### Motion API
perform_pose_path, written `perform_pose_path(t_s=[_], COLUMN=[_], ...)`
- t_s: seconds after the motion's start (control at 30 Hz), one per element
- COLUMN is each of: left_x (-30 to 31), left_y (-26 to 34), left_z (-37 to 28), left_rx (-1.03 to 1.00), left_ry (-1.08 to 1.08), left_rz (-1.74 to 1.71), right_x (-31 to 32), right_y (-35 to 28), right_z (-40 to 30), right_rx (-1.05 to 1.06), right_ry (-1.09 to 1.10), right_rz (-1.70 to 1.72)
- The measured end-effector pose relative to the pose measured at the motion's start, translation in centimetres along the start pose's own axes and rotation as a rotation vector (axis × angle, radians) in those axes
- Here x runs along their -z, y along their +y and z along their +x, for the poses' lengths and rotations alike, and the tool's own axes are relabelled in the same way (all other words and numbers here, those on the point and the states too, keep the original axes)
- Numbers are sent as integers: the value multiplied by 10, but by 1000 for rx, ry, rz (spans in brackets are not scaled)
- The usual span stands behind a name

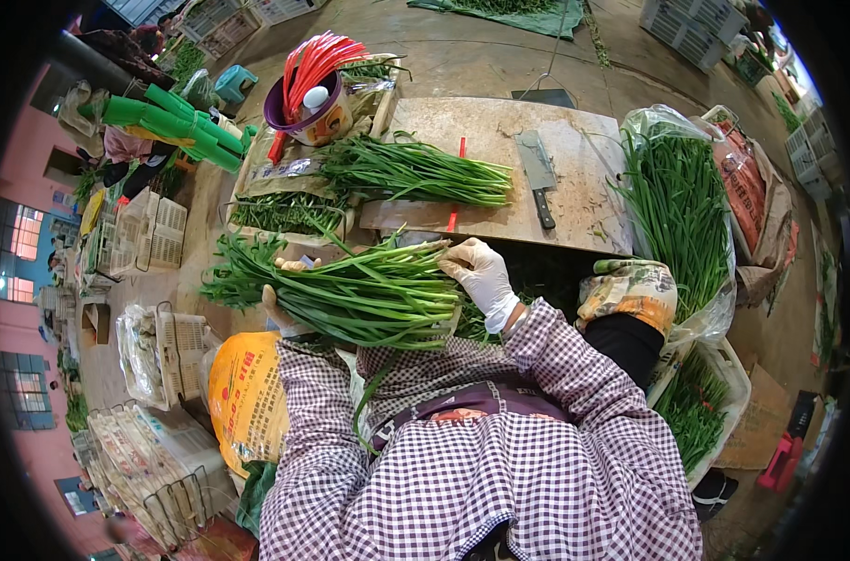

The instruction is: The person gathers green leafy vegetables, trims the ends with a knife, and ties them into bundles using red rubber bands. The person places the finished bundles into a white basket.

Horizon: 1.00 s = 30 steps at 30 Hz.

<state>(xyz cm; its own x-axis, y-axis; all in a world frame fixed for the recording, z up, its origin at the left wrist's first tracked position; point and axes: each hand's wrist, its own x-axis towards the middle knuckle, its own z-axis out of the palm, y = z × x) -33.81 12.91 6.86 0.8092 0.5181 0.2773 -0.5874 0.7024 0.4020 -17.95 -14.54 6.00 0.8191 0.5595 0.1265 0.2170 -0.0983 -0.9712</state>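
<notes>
A loose bunch of garlic chives (pixel 369 294) lies across my left hand (pixel 284 315), whose fingertips and thumb show around its leafy side; leaves hide the palm. My right hand (pixel 484 280), in a white glove, pinches a stalk at the cut ends of the bunch. Beyond it, a second bunch of chives (pixel 425 172) rests on a wooden board (pixel 572 147). A red strip (pixel 453 219) runs under that bunch, its two ends sticking out. To the right on the board lies a cleaver (pixel 537 168) with a black handle.
A purple-rimmed bucket (pixel 326 123) holds red strips (pixel 319 63). Chives fill a clear plastic bag (pixel 712 287) at right and a crate (pixel 737 393) below it. A yellow sack (pixel 246 400) stands by my left arm. Stacked crates (pixel 158 456) are at lower left; a blue stool (pixel 235 83) is farther back.
</notes>
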Motion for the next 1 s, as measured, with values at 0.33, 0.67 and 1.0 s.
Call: perform_pose_path(t_s=[0.33,0.67,1.0], left_x=[12,22,4], left_y=[4,4,-3], left_z=[-6,-7,-1], left_rx=[-21,-7,-8], left_ry=[-49,12,-13], left_rz=[-75,-125,-114], right_x=[43,81,-17], right_y=[13,13,29], right_z=[1,-3,1], right_rx=[90,-65,-393], right_ry=[39,-164,-242], right_rz=[-78,-520,471])
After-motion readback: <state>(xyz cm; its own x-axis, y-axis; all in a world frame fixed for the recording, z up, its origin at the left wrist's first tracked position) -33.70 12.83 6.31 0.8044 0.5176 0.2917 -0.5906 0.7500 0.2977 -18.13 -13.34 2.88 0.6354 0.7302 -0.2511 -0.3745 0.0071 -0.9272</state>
